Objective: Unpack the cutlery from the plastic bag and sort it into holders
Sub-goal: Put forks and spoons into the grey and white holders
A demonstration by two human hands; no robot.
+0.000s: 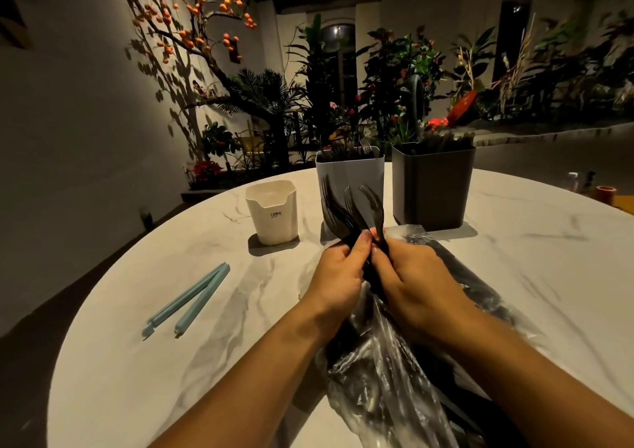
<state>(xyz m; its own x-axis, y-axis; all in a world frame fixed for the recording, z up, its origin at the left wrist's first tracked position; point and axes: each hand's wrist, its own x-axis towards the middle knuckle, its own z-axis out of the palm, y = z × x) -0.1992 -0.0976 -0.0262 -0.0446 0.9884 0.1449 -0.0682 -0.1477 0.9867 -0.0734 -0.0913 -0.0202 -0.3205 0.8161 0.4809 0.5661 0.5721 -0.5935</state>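
Over the middle of the white marble table, my left hand grips a bunch of black plastic forks by their handles, tines pointing up and away. My right hand pinches one more black fork beside that bunch. Under both hands lies a clear plastic bag with more dark cutlery inside. Behind the hands stand three holders: a small white cup that looks empty, a light grey holder with forks in it, and a dark grey holder with dark cutlery.
A light blue bag clip lies open on the table to the left. Small bottles and an orange roll sit at the far right edge. Plants and a wall stand beyond the table.
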